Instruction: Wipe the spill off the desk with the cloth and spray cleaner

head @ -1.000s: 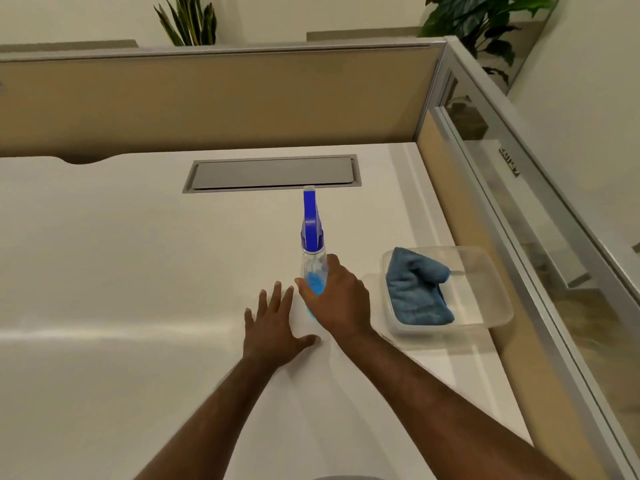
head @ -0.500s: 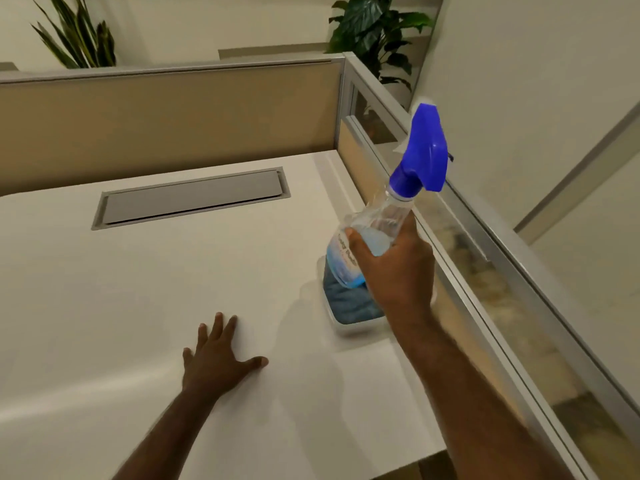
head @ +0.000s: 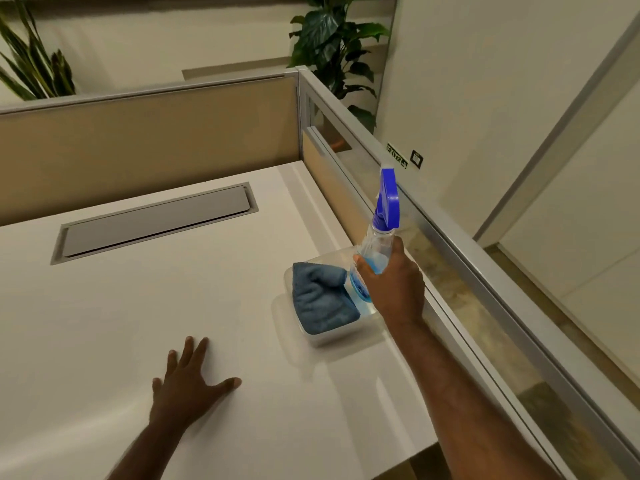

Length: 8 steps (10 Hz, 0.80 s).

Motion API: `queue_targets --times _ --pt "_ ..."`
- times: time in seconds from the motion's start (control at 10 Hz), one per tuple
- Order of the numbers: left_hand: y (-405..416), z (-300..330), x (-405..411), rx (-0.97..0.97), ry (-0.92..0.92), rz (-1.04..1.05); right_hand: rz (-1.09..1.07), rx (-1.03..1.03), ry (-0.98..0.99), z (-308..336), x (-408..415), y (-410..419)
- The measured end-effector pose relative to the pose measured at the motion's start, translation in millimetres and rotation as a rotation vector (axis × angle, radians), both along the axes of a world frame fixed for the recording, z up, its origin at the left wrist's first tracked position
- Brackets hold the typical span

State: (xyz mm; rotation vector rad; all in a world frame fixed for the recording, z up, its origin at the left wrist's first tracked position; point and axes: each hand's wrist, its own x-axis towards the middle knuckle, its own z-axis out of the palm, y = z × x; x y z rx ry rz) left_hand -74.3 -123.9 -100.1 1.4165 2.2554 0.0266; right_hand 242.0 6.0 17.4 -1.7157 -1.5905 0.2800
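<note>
My right hand (head: 394, 285) grips a clear spray bottle (head: 379, 237) with blue liquid and a blue trigger head, held upright over the right part of a clear plastic tray (head: 322, 337). A folded blue cloth (head: 320, 297) lies in that tray at the desk's right side. My left hand (head: 188, 386) rests flat on the white desk (head: 156, 306) with fingers spread, holding nothing. No spill is visible on the desk surface.
A grey cable hatch (head: 156, 221) is set into the desk near the back. Tan partition panels (head: 145, 143) with grey frames wall the back and right. Plants (head: 332, 39) stand behind the partition. The desk's front edge runs at the lower right.
My right hand lifted the spray bottle off the desk and carried it right, over the tray; it now sits lower and more upright. My left hand stayed flat on the desk.
</note>
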Motion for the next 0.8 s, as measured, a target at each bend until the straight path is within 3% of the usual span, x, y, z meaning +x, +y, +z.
queue_targets --times 0.6,0.8 --pt "-2.4 4.6 1.2 0.016 -0.039 0.046 0.081 -0.109 0.138 -44.7 10.9 5.8" --pt "3.1 22.9 9.7 0.134 0.0 0.031 0.001 0.293 0.109 -35.0 -2.2 -46.1"
